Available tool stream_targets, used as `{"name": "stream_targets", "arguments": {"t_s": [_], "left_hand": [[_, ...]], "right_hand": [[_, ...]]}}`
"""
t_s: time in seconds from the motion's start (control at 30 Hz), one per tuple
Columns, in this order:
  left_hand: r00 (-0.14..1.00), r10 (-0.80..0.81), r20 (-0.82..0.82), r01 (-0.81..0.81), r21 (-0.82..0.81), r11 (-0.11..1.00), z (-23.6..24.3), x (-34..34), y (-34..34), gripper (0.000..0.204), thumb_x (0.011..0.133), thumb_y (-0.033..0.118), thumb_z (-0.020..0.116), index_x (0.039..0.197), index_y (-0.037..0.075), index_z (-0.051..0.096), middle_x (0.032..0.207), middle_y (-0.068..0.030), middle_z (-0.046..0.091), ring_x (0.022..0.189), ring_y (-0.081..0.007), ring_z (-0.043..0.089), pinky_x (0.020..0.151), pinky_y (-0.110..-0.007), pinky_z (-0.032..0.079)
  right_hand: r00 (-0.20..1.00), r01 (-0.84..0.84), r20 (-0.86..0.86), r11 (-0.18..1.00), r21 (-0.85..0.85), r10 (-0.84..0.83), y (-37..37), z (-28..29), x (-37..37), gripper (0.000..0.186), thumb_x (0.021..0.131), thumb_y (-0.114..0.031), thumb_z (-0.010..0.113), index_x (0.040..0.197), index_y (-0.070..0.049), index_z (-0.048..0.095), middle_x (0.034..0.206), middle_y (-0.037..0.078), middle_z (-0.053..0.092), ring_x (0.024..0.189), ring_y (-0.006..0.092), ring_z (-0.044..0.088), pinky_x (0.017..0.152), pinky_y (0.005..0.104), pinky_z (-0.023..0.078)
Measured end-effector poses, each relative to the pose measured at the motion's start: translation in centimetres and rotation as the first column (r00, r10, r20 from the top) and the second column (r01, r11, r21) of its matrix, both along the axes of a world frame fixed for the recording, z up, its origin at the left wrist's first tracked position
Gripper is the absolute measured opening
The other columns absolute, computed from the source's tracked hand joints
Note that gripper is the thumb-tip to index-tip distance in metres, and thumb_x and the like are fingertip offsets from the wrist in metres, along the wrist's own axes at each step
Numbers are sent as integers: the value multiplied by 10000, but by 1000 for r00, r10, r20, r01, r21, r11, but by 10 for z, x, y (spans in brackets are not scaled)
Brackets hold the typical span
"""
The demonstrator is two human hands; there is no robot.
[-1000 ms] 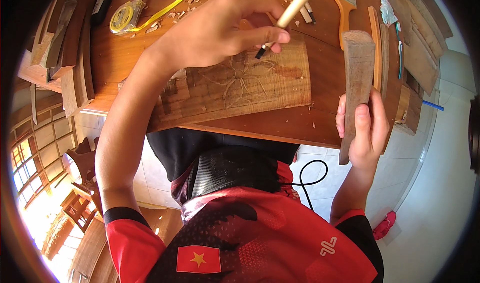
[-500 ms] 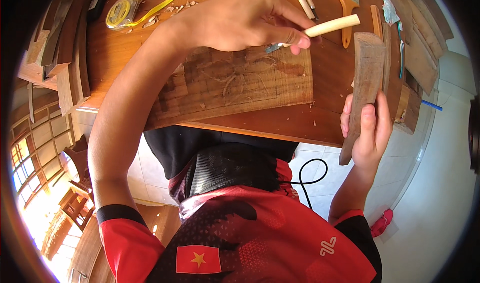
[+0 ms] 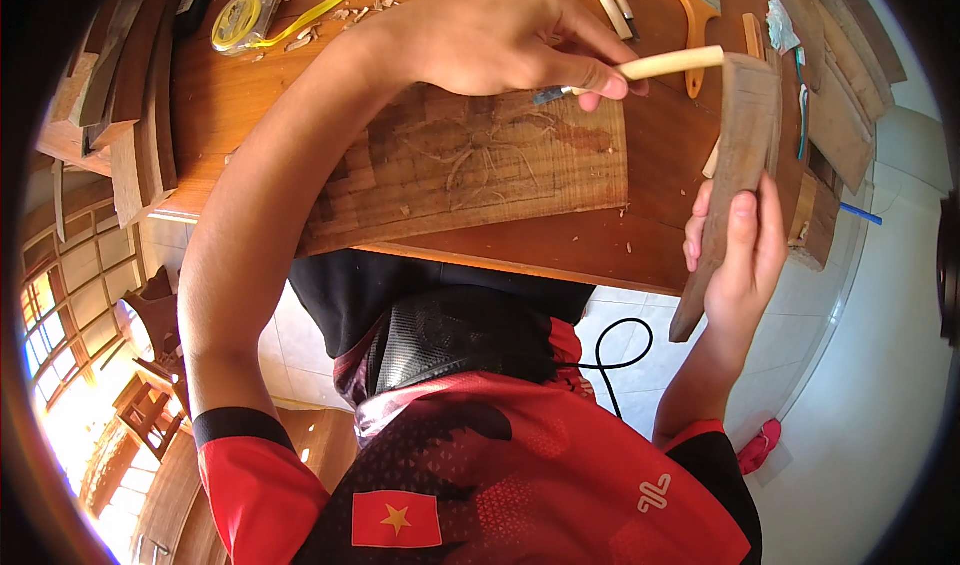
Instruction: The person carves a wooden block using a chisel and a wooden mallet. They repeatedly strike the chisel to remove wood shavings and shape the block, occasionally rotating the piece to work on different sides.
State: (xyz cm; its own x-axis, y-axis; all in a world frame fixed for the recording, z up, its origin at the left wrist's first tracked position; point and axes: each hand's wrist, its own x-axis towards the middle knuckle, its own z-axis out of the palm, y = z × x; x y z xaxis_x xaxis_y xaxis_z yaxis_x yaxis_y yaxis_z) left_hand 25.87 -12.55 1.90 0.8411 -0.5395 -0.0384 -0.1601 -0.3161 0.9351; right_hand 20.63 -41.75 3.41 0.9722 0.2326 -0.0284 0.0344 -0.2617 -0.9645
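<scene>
Left hand (image 3: pixel 520 40): thumb and fingers pinch the chisel (image 3: pixel 670 63) low on its pale handle. The chisel lies aslant above the far edge of the board (image 3: pixel 470 190), its dark blade pointing left; contact between blade and board cannot be determined. Right hand (image 3: pixel 738 240): thumb and fingers wrap the lower part of the mallet (image 3: pixel 746 125), a plain wooden bar held near upright. The handle's butt meets the mallet's upper end in view; actual touching cannot be confirmed. The board bears carved curving lines and rests on the table (image 3: pixel 520 255). Beyond it lie a tape measure (image 3: pixel 238 25), wood shavings (image 3: pixel 345 13) and a brush (image 3: pixel 700 45).
</scene>
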Motion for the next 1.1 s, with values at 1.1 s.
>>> {"name": "stream_targets", "arguments": {"t_s": [1.1], "left_hand": [[993, -121, 10, 121, 16, 993, -15, 10, -1, 403, 1036, 400, 632, 1265, 91, 753, 905, -51, 743, 870, -138, 664, 839, -320, 518]], "right_hand": [[984, 88, -157, 996, -21, -90, 12, 1, 4, 416, 1130, -350, 423, 1318, -14, 580, 847, 58, 570, 533, 87, 500, 439, 242, 367]]}}
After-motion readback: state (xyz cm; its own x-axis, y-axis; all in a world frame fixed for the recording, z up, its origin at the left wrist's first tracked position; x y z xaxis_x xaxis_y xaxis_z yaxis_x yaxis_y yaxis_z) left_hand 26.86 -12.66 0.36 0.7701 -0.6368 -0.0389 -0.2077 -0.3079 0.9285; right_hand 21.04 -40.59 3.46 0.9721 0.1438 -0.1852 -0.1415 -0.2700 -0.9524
